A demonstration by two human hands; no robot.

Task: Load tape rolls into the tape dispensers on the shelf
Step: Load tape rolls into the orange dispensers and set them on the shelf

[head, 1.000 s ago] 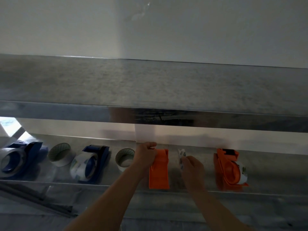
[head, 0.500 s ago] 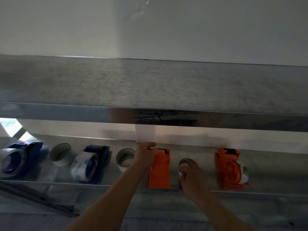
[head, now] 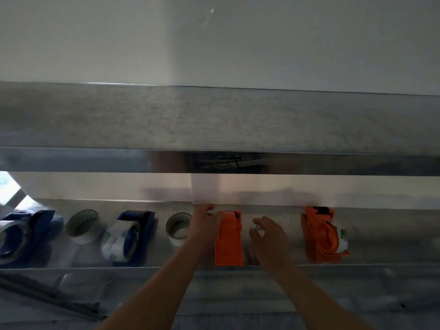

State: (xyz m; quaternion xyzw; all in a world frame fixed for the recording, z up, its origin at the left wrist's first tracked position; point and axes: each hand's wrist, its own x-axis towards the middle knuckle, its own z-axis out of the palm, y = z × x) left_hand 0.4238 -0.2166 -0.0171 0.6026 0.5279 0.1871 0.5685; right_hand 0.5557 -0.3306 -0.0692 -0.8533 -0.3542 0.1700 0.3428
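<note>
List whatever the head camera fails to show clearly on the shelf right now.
- Tape roll: mostly hidden behind the right hand; whether it is gripped is unclear.
- Middle orange dispenser: seen edge-on, so its hub is out of sight; the left hand covers its left side.
- Far-left blue dispenser: cut off by the frame's left edge.
- Roll label print: too blurred to read.

A pale, plain wall [head: 262,44] rises above a brushed steel upper shelf [head: 214,117]. Bright daylight [head: 7,186] enters at far left, under it.
</note>
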